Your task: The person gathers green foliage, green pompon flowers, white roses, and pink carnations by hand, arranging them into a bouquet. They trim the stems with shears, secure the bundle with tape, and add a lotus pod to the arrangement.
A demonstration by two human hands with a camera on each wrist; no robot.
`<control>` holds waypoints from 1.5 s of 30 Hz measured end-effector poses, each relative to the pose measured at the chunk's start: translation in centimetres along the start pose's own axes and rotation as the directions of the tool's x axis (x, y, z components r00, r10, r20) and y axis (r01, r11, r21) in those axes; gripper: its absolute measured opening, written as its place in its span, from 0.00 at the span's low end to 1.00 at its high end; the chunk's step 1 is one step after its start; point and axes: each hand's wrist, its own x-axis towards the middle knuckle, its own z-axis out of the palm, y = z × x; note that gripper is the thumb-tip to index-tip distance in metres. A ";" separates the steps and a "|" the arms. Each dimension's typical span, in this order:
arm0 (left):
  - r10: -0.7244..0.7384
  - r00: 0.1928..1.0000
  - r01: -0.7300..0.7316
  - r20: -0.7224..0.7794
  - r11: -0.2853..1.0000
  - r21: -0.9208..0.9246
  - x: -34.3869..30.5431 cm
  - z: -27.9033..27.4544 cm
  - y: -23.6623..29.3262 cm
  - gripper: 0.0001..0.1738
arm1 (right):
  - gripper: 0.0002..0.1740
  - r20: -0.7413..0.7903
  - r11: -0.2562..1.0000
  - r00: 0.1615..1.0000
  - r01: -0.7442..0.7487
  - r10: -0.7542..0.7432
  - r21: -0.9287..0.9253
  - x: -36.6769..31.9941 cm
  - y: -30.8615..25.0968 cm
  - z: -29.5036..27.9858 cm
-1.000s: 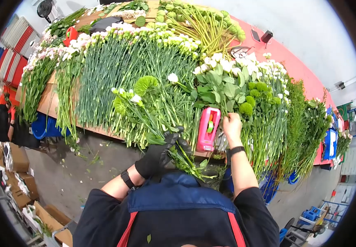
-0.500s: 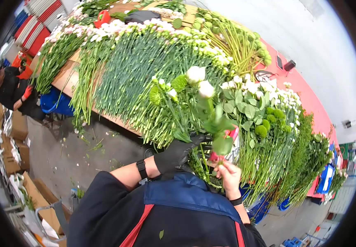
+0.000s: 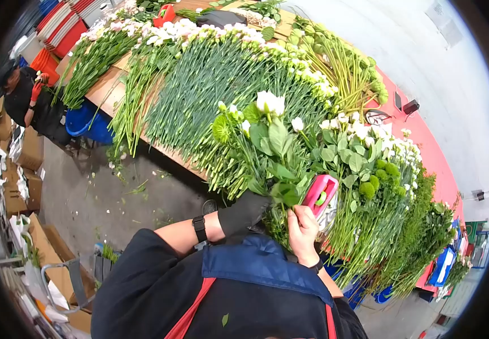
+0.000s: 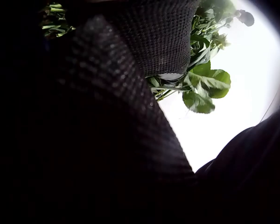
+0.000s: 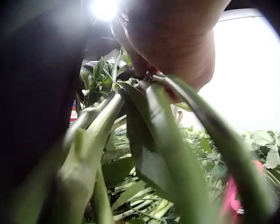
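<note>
Left hand (image 3: 247,210), black-gloved, grips the bunch (image 3: 277,138) by its stems, right at the person's front! Bare right hand (image 3: 303,229) is closed too, fingers pinching a stem low on the bunch's side. White rose (image 3: 270,103) up top, green blooms (image 3: 221,129) beside it. Just beyond the right hand, a pink tape dispenser (image 3: 319,194); past that, long-stemmed flowers (image 3: 216,96) spread across the table (image 3: 104,96).

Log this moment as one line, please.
left hand: gloved, grips bouquet | right hand: bare, pinches stems | pink tape dispenser: beside right hand
</note>
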 end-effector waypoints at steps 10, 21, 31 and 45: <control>-0.248 0.969 0.241 -0.003 0.946 -0.218 -1.7 -3.0 2.4 0.18 | 0.10 0.122 0.999 0.992 0.025 -0.019 -0.046 0.5 -1.5 3.1; -0.186 0.977 0.172 -0.106 0.977 -0.126 -4.5 -7.2 0.5 0.20 | 0.11 0.234 0.997 0.971 0.038 -0.053 0.071 0.8 -2.4 8.0; -0.263 0.965 0.244 -0.008 0.904 -0.351 -2.7 -10.6 0.8 0.21 | 0.06 0.187 0.861 0.929 -0.367 0.320 0.352 1.0 -2.9 9.3; -0.487 0.793 0.564 0.365 0.361 -0.743 2.0 -4.6 3.4 0.24 | 0.10 -0.594 0.923 0.710 -0.332 0.379 0.193 -1.0 9.2 -15.8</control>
